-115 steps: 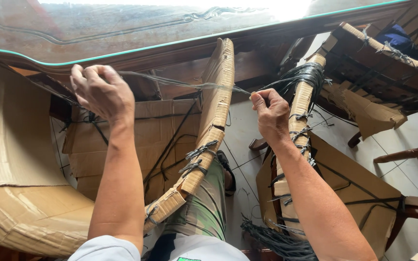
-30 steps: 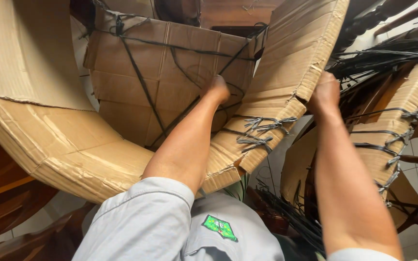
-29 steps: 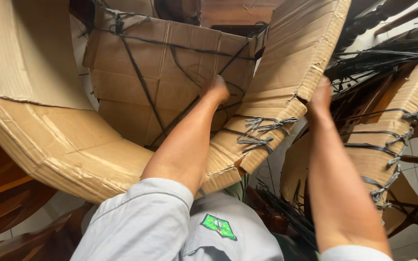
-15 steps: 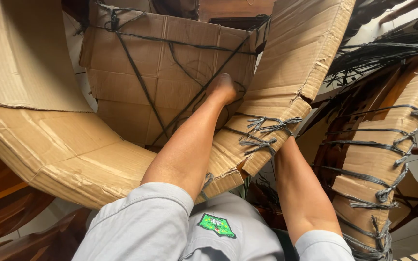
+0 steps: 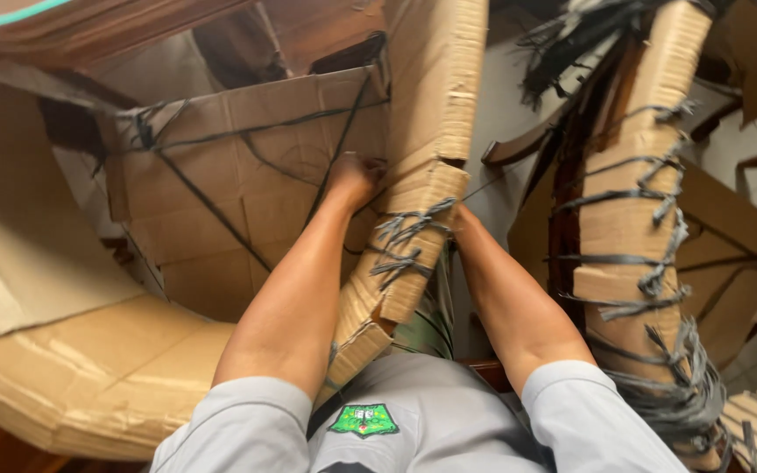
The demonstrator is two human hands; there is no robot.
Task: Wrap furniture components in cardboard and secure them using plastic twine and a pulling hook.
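Note:
A curved furniture part wrapped in cardboard [image 5: 431, 114] rises in front of me, bound with knotted black plastic strings [image 5: 400, 245]. My left hand [image 5: 352, 175] presses against its left edge with curled fingers, the tips hidden behind the cardboard. On the right side of the part my right hand [image 5: 464, 223] reaches behind it, and only the wrist and the heel of the hand show. What either hand holds is hidden.
A second cardboard-wrapped part [image 5: 633, 201] tied with black strings stands at the right. A flat cardboard panel [image 5: 238, 193] crossed by black strings sits behind my left hand. A large bent cardboard sheet [image 5: 89, 377] fills the lower left. Loose black strings [image 5: 571, 35] hang at the top right.
My view has tilted up and the wrapped part now stands more upright. My right hand dropped from the part's upper right edge and went behind it. My left hand stays at its left side.

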